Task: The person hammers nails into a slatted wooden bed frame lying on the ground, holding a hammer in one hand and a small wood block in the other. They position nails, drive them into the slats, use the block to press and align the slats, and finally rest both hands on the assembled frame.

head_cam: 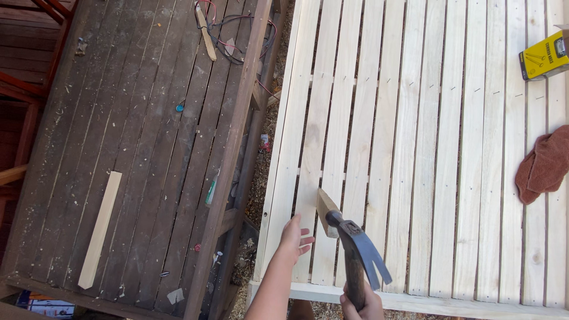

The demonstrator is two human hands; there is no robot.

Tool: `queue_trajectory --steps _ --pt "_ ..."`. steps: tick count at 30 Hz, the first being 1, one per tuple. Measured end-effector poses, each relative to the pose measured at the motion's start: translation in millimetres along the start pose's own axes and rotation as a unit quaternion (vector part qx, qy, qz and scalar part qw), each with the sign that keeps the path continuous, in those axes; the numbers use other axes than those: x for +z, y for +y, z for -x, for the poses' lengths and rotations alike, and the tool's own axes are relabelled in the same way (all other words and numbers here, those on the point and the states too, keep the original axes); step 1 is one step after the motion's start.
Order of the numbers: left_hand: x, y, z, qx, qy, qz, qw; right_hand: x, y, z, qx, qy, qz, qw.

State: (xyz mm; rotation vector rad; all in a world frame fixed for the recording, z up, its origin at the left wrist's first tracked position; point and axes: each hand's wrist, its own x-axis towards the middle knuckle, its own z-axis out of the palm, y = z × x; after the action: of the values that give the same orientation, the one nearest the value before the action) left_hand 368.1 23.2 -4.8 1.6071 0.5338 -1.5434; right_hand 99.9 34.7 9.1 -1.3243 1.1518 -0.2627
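My left hand (293, 237) rests with fingers spread on a pale slat of the new slatted wooden panel (415, 148), near its left edge. My right hand (363, 305) grips the handle of a claw hammer (355, 243) at the bottom of the view. The hammer's head touches a small wooden block (325, 208) that stands wedged in a gap between two slats, just right of my left hand. The claw points down and to the right.
A dark weathered deck (136, 148) lies to the left, with a loose pale wood strip (99, 228), a wooden stick (205, 32) and tangled wires (237, 35). On the panel's right side sit a yellow box (544, 55) and a reddish-brown cloth (542, 166).
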Motion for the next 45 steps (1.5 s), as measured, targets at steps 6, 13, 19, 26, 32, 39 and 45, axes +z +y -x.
queue_trajectory --steps 6,13,19,26,32,39,45 --pt "-60.1 -15.2 -14.4 0.092 0.106 0.084 0.987 76.9 -37.6 -13.9 -0.01 -0.002 0.023 1.0" --pt "-83.4 -26.2 -14.2 0.121 0.106 0.106 0.981 150.1 -82.3 -95.0 -0.014 0.147 0.056 0.987" --pt "-94.8 -34.0 -24.8 0.139 0.126 0.093 0.978 160.2 -81.4 -135.1 -0.139 0.261 0.009 0.955" --pt "-93.0 -40.3 -32.8 0.156 0.124 0.105 0.974 169.7 -103.5 -170.0 -0.008 0.194 0.029 0.98" --pt "-95.7 -27.8 -31.2 0.199 0.139 0.155 0.958 171.1 -97.3 -153.1 -0.225 0.241 -0.09 0.94" --pt "-84.4 0.7 -12.2 0.24 0.135 0.119 0.954 175.6 -114.8 -169.2 0.121 0.179 -0.044 0.975" --pt "-78.8 16.5 -13.7 0.29 0.115 0.148 0.939 172.0 -114.4 -151.9 -0.121 0.251 -0.018 0.96"
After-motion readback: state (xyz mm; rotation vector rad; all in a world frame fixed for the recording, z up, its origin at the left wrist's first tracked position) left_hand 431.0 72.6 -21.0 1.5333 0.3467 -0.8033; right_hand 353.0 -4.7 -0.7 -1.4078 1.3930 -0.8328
